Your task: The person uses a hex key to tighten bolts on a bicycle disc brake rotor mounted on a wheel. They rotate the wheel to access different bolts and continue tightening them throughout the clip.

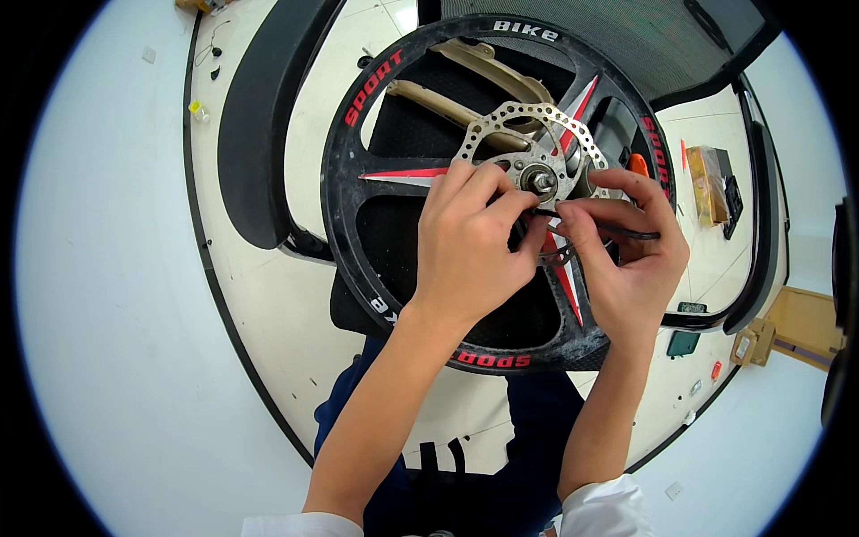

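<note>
Mid-frame, the drilled disc (pixel 514 112) sits on the hub (pixel 540 182), work seemingly unfinished: right hand (pixel 633 255) pinches a black rod (pixel 640 234); left hand (pixel 474 237) hold unclear.

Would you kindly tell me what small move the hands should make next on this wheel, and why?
I would probably have the left hand steady the tip of the thin black rod while its seating is checked: the right hand grips the rod, its tip lies at the left hand, beside the hub of the black wheel, and whether it is seated is hidden.
</note>
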### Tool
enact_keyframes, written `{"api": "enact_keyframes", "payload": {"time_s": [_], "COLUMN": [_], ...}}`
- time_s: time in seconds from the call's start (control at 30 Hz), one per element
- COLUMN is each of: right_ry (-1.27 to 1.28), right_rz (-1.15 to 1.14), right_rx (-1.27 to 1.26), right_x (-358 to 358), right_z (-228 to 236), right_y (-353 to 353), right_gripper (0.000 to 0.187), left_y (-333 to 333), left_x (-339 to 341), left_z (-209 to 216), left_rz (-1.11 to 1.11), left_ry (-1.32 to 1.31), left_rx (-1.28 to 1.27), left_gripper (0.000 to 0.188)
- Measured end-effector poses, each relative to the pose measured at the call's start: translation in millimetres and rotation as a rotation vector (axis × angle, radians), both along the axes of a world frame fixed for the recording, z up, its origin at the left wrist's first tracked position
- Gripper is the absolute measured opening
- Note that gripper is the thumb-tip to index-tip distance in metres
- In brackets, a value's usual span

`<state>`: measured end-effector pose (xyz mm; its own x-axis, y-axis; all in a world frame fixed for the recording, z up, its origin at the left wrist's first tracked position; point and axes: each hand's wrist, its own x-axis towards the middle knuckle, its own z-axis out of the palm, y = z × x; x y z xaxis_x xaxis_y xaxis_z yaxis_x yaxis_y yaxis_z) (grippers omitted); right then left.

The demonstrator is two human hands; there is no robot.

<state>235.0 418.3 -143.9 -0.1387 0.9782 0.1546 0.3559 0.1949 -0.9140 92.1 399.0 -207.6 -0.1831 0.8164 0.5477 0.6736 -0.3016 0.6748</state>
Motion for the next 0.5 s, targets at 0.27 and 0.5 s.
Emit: {"api": "enact_keyframes", "payload": {"time_s": [0.27, 0.5], "right_ry": [0.186, 0.201], "right_rz": [-0.027, 0.047], "right_rx": [-0.034, -0.079], "right_x": [19.0, 0.9], "right_z": [9.7, -2.0], "right_y": [7.6, 4.4], "right_gripper": [0.032, 0.018], "left_y": [-7.6, -39.6], "left_x": [-16.9, -55.6], "left_z": [6.7, 7.6], "left_rz": [0.041, 0.141], "left_ry": [-0.022, -0.07], "left_rx": [-0.01, -0.356], "left_gripper": [0.018, 0.009]}}
